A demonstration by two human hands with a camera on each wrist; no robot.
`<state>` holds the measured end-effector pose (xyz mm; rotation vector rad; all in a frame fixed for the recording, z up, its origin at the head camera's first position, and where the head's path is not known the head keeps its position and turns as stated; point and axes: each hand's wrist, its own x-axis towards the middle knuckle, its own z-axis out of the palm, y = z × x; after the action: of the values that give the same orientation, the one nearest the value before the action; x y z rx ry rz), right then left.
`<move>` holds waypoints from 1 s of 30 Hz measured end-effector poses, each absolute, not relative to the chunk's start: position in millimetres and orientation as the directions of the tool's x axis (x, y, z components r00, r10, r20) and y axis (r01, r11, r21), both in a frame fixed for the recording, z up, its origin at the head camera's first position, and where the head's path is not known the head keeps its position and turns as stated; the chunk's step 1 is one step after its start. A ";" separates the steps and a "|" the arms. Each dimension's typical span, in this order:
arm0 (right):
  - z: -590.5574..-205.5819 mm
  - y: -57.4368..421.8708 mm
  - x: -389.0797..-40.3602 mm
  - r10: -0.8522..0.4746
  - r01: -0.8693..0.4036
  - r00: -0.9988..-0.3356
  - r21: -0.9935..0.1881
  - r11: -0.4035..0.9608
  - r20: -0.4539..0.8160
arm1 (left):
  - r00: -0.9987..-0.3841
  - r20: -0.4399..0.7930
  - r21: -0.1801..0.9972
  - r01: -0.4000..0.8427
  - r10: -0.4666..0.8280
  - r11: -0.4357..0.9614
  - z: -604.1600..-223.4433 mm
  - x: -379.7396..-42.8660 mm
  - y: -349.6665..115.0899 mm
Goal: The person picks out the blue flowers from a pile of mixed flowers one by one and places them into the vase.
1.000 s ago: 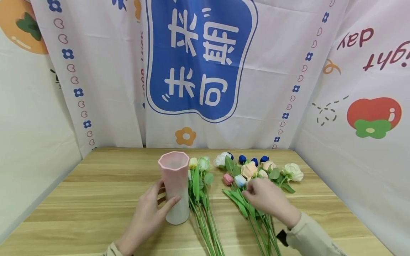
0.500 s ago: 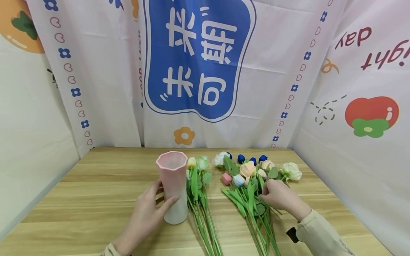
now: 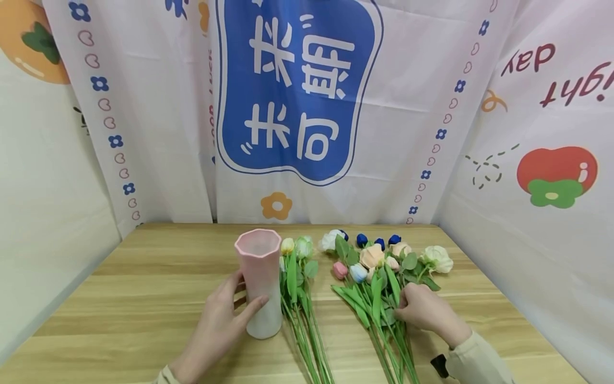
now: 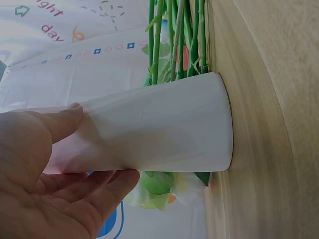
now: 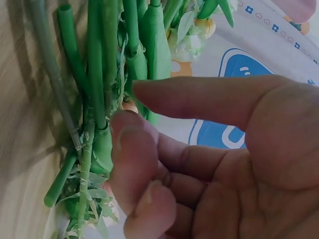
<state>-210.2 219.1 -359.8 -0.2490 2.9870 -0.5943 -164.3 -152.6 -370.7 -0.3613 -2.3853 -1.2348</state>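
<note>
A tall pink-to-white vase (image 3: 263,293) with a wavy rim stands upright on the wooden table. My left hand (image 3: 220,325) grips its side, thumb across the front and fingers around the far side. To the right lies a mixed bunch of artificial flowers (image 3: 373,257) with peach, white, blue and pink heads. My right hand (image 3: 429,312) is over its leaves and upper stems. In the right wrist view, thumb and forefinger are slightly apart right beside the green stems (image 5: 97,59), the other fingers curled, with nothing visible between them.
A smaller bunch with yellow and pale green heads (image 3: 303,247) lies just right of the vase, stems toward me. Printed white cloth (image 3: 398,160) hangs behind the wooden table (image 3: 158,282) and along both sides.
My right hand has moved right and slightly down, from near the blue tulip to the bunch's right side. The left hand keeps its hold on the vase.
</note>
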 end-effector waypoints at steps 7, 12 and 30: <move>-360.9 219.3 -203.1 -0.186 -0.161 -0.982 -0.379 0.911 -0.030 | -0.867 0.496 0.708 0.432 0.041 0.558 -370.5 -164.4 -152.1; -362.3 220.1 -201.3 -0.223 -0.193 -0.974 -0.381 0.904 -0.036 | -0.865 0.499 0.699 0.432 0.044 0.569 -370.0 -164.5 -152.5; -371.1 216.7 -195.6 -0.219 -0.184 -0.973 -0.322 0.929 -0.076 | -0.863 0.504 0.699 0.440 0.048 0.563 -370.5 -163.0 -152.5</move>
<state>-195.6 216.7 -371.1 -0.3121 2.9762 -0.4810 -163.0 -152.5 -370.5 -0.3939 -2.3683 -1.2308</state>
